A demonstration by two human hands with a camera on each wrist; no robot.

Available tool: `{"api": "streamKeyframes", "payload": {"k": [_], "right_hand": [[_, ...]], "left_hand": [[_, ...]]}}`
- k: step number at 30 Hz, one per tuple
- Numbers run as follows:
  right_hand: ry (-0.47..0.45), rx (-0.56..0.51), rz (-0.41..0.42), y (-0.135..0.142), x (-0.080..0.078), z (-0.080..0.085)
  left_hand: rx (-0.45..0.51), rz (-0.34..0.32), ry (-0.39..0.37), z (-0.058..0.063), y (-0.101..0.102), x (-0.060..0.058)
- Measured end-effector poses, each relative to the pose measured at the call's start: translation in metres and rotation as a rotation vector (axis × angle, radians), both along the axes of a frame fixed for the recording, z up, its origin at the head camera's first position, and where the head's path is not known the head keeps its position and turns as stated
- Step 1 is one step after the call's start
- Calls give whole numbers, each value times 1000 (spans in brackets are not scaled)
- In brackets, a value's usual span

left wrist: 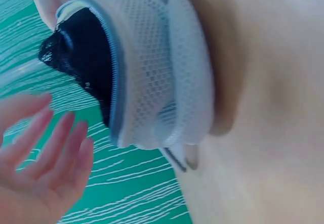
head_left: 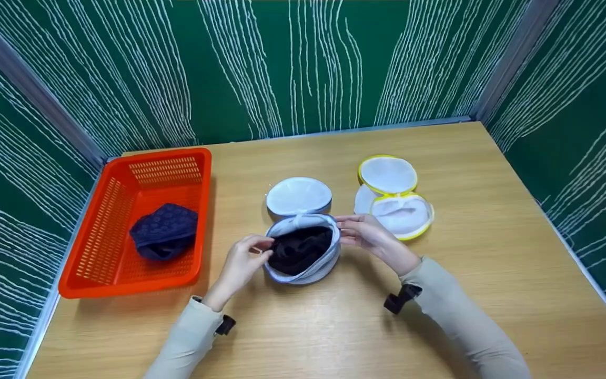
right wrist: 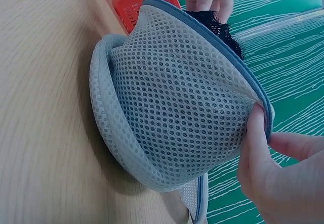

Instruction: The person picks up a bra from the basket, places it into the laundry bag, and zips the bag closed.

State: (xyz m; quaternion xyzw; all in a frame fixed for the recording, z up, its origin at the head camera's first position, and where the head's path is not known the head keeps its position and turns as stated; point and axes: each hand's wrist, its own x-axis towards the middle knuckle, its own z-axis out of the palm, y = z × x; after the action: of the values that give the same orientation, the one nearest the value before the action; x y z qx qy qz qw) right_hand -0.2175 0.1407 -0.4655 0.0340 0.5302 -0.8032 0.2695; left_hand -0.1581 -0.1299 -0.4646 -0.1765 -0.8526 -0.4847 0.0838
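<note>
A white mesh laundry bag [head_left: 325,267] with a blue-grey zip stands on the table, its round lid [head_left: 299,196] folded back behind it. Inside lies a black lace-edged garment [head_left: 300,251], whose lace pokes above the zip rim in the left wrist view. At the bag's right rim, my right hand [head_left: 371,236] pinches the mesh edge between thumb and fingers; the right wrist view shows this grip. My left hand [head_left: 242,260] is by the left rim close to the garment. Its fingers look loosely bent and apart from the cloth in the left wrist view.
To the left is an orange plastic basket [head_left: 74,279] with a dark blue lace-patterned garment [head_left: 163,231] in it. A second mesh bag [head_left: 405,223], yellow-edged, lies unzipped at the back right, white cups or padding visible. Green walls with white streaks enclose the wooden table [head_left: 303,337].
</note>
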Motion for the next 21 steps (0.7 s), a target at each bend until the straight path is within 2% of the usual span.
{"api": "streamKeyframes", "payload": {"k": [5, 8, 10, 15, 21], "right_hand": [[2, 25, -4, -1, 1, 1], [9, 33, 2, -1, 0, 1], [11, 41, -4, -1, 0, 0], [23, 46, -10, -1, 1, 0], [26, 55, -7, 1, 1, 0]], "left_hand": [[64, 152, -50, -9, -4, -1], [67, 231, -123, -14, -5, 0], [67, 261, -181, -17, -5, 0], [148, 267, -332, -22, -4, 1], [418, 228, -522, -27, -2, 0]]}}
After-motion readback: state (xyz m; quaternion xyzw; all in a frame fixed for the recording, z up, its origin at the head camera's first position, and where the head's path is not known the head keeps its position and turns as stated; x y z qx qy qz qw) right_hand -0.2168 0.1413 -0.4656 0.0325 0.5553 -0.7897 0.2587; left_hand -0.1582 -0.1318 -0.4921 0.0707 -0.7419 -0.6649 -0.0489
